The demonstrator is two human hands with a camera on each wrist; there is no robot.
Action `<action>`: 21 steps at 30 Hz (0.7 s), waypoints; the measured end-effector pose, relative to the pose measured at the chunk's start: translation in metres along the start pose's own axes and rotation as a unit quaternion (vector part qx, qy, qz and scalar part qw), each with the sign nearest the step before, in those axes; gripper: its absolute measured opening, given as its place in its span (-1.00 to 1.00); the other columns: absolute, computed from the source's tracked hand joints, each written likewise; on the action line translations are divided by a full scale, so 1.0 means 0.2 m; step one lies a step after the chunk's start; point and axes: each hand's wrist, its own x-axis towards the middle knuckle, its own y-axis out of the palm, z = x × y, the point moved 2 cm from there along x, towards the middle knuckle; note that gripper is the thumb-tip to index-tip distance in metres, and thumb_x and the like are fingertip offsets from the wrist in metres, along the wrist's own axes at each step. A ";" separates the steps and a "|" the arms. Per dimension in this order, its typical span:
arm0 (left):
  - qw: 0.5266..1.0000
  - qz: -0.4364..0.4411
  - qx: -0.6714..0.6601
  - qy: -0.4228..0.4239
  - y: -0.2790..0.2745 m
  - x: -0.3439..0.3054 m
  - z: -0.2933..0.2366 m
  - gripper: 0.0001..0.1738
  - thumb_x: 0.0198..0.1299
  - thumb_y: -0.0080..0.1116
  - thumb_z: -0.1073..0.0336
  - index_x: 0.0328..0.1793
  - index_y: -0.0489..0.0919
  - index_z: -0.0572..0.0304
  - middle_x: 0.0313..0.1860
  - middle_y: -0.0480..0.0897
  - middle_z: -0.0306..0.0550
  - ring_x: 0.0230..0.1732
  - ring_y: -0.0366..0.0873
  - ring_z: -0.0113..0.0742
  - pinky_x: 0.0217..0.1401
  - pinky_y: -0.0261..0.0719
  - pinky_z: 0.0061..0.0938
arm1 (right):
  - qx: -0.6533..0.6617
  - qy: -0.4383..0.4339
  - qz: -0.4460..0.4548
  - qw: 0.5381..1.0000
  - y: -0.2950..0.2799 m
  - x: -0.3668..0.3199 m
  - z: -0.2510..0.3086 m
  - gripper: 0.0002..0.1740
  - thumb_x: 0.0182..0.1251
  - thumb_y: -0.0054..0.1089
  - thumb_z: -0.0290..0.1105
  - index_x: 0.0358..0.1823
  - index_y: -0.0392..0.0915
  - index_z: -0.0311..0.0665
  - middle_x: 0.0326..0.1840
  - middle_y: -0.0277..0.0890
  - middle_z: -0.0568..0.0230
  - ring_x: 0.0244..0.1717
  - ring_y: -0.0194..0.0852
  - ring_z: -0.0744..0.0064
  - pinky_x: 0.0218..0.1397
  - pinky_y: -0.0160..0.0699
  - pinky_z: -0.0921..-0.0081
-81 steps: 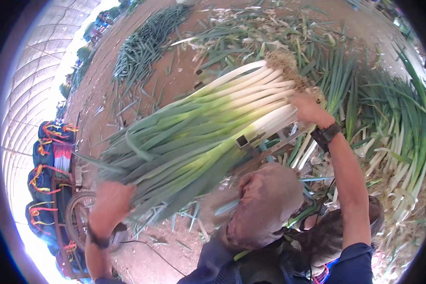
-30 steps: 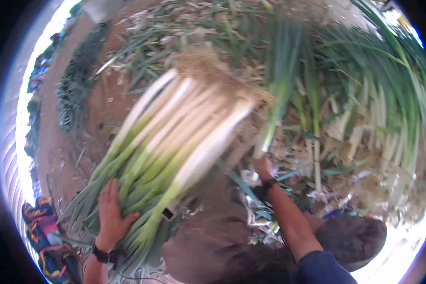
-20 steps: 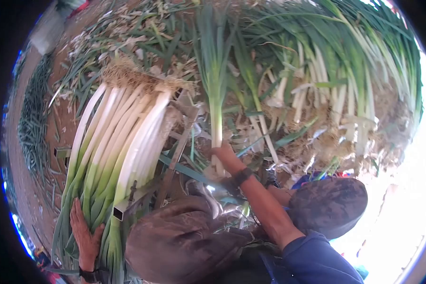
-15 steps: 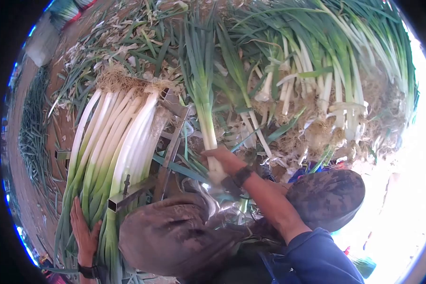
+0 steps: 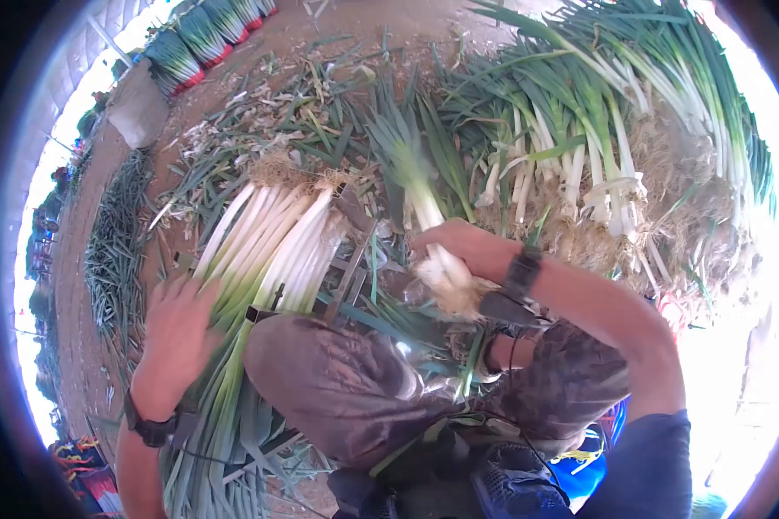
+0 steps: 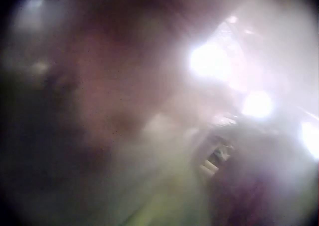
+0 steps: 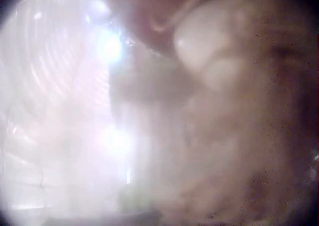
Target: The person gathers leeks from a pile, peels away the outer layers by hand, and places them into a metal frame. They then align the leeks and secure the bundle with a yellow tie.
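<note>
My right hand grips a few green onions low on their white stalks, in the head view. Their pale roots point toward me and their leaves point away. On the left, a thick bundle of green onions lies over a metal frame, roots at the far end. My left hand, fingers spread and blurred, is over the green part of that bundle. Blurred pale stalks and roots fill much of the right wrist view. The left wrist view is mostly blur, with a green-yellow patch at the bottom.
A big heap of untrimmed green onions lies at the right. Loose leaves and peelings litter the ground ahead. Cut leaves are piled at far left. Tied bundles stand at the back. My bent knee is close to the frame.
The bundle, held in both hands at first, now lies on the frame. My right hand has taken hold of other green onions and drawn them closer; my left hand has lifted from the leaves.
</note>
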 end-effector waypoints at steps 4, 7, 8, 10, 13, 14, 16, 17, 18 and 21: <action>0.961 -0.053 -0.217 0.162 -0.16 0.23 -0.56 -0.16 -0.03 0.36 0.44 0.48 0.37 0.19 0.28 0.56 0.19 0.30 0.49 0.15 0.38 0.39 -0.07 | 0.128 0.218 0.085 0.964 -0.05 -0.38 0.44 -0.62 0.37 0.26 -0.14 -0.40 0.65 -0.37 -0.52 0.62 0.29 -0.51 0.60 0.48 -0.39 0.59 0.47; 0.920 -0.119 -0.216 0.306 0.15 0.42 -1.00 -0.18 -0.01 0.26 0.58 0.49 0.39 0.10 0.25 0.60 0.10 0.26 0.53 0.10 0.32 0.45 -0.08 | 0.176 0.300 0.123 0.929 0.04 -0.70 0.67 -0.58 0.37 0.15 -0.07 -0.19 0.67 -0.35 -0.45 0.64 0.20 -0.42 0.62 0.40 -0.31 0.57 0.36; 0.905 -0.133 -0.207 0.347 0.27 0.46 -1.14 -0.20 -0.01 0.22 0.63 0.46 0.42 0.06 0.23 0.62 0.05 0.22 0.57 0.08 0.28 0.49 -0.09 | 0.167 0.299 0.141 0.929 0.09 -0.81 0.64 -0.56 0.38 0.14 -0.04 -0.21 0.66 -0.35 -0.48 0.61 0.23 -0.43 0.59 0.44 -0.33 0.53 0.36; 0.855 -0.057 -0.286 0.430 0.51 0.51 -1.38 -0.36 -0.08 0.31 0.56 0.25 0.59 0.07 0.07 0.71 -0.03 0.08 0.66 -0.02 0.13 0.56 -0.14 | 0.183 0.320 0.153 0.917 0.15 -1.03 0.68 -0.54 0.39 0.14 -0.03 -0.22 0.65 -0.37 -0.44 0.63 0.22 -0.39 0.59 0.46 -0.30 0.54 0.39; 0.807 0.177 -0.303 0.475 0.44 0.43 -1.58 -0.55 -0.15 0.43 0.43 -0.01 0.69 0.11 -0.12 0.75 -0.03 -0.08 0.72 -0.07 -0.01 0.60 -0.18 | 0.220 0.343 0.183 0.895 0.05 -1.23 0.81 -0.51 0.40 0.14 -0.01 -0.23 0.62 -0.41 -0.35 0.65 0.21 -0.28 0.60 0.48 -0.20 0.53 0.45; 0.809 0.173 -0.301 0.475 0.40 0.42 -1.60 -0.55 -0.15 0.43 0.43 -0.01 0.69 0.11 -0.12 0.75 -0.03 -0.08 0.72 -0.07 -0.01 0.60 -0.18 | 0.243 0.343 0.202 0.885 0.00 -1.28 0.87 -0.50 0.41 0.15 -0.01 -0.22 0.62 -0.43 -0.30 0.66 0.20 -0.22 0.61 0.49 -0.15 0.53 0.47; 0.744 0.159 -0.418 0.497 0.32 0.39 -1.61 -0.61 -0.16 0.54 0.28 -0.14 0.72 0.16 -0.26 0.74 0.00 -0.17 0.73 -0.10 -0.08 0.60 -0.21 | 0.273 0.240 0.158 0.918 -0.24 -1.33 0.98 -0.52 0.44 0.13 -0.02 -0.17 0.63 -0.40 -0.25 0.66 0.22 -0.10 0.61 0.53 -0.07 0.50 0.49; 0.745 0.155 -0.415 0.498 0.28 0.39 -1.61 -0.61 -0.16 0.54 0.28 -0.14 0.72 0.16 -0.26 0.74 0.00 -0.17 0.73 -0.10 -0.08 0.60 -0.21 | 0.257 0.050 0.162 0.952 -0.30 -1.40 0.71 -0.44 0.28 0.31 -0.05 0.12 0.60 -0.36 -0.12 0.64 0.07 -0.18 0.63 0.07 -0.02 0.59 0.24; 0.758 0.069 -0.459 0.459 0.22 0.43 -1.59 -0.61 -0.12 0.55 0.24 -0.12 0.72 0.16 -0.27 0.74 0.01 -0.20 0.73 -0.09 -0.09 0.60 -0.21 | -0.145 0.144 0.306 0.930 -0.45 -1.22 0.99 -0.61 0.33 0.18 -0.20 0.11 0.60 -0.20 -0.35 0.69 0.17 -0.37 0.68 0.30 -0.17 0.65 0.41; 0.755 -0.044 -0.553 0.350 -0.13 0.46 -1.49 -0.63 -0.06 0.55 0.24 -0.12 0.72 0.19 -0.34 0.74 -0.05 -0.24 0.73 -0.20 -0.12 0.60 -0.26 | 0.182 0.109 -0.143 0.967 -0.59 -1.33 0.54 -0.30 0.26 0.38 -0.04 0.32 0.49 -0.31 0.13 0.58 -0.01 0.15 0.56 0.10 0.31 0.45 0.20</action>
